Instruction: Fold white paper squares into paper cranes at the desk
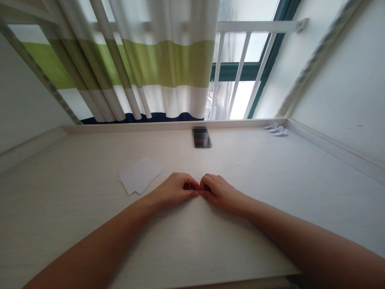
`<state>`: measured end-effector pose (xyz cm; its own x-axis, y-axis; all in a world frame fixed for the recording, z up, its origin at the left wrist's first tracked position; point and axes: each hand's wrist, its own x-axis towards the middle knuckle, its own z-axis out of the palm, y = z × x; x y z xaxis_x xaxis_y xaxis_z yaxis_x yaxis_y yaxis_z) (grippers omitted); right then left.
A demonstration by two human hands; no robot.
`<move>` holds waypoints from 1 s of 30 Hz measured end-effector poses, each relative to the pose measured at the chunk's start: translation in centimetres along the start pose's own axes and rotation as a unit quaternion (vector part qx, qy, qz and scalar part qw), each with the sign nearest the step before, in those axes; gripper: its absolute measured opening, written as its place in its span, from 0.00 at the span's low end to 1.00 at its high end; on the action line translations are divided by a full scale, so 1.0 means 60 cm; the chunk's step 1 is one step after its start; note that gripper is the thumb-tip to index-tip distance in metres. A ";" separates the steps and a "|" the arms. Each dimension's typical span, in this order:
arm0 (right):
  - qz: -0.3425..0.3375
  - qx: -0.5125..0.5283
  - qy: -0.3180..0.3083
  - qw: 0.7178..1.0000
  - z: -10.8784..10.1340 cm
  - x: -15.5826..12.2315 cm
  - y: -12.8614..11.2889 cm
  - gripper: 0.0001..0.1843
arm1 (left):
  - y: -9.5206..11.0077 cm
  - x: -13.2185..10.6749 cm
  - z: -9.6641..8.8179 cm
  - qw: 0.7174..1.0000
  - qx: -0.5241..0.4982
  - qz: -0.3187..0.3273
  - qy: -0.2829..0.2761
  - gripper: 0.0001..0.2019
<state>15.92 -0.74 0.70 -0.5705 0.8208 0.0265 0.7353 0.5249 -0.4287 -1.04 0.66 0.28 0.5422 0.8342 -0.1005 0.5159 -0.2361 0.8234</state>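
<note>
Over the middle of the table, my left hand point(177, 188) and my right hand point(219, 193) meet at the fingertips. Both are closed in a pinch, and the left wears a ring. Between them shows a sliver of a small white piece of paper point(197, 193), mostly hidden by the fingers. Beyond my left wrist, a few white paper sheets point(140, 174) lie overlapping and flat. In the far right corner sit several small folded white paper figures point(277, 129), shaped like cranes.
A dark, pixelated object point(200, 137) stands near the back edge of the pale table point(75, 172). A raised rim point(132, 128) runs along the back. Behind it hang a white and green curtain point(177, 64) and a white railing point(255, 26) before a window.
</note>
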 end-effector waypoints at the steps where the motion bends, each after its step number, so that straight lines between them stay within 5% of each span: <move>1: 0.001 0.001 -0.001 1.000 0.000 0.000 0.000 0.04 | 0.001 0.000 0.000 1.000 0.002 0.000 0.000 0.10; 30: 0.015 0.053 0.016 0.998 0.010 0.009 0.007 0.07 | -0.009 0.010 0.005 1.000 0.003 -0.015 0.007 0.09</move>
<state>15.69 -0.22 0.02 -0.5350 0.8439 0.0401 0.7088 0.4742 -0.5222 -0.81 1.15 -0.38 0.5164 0.8483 -0.1172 0.5367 -0.2139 0.8162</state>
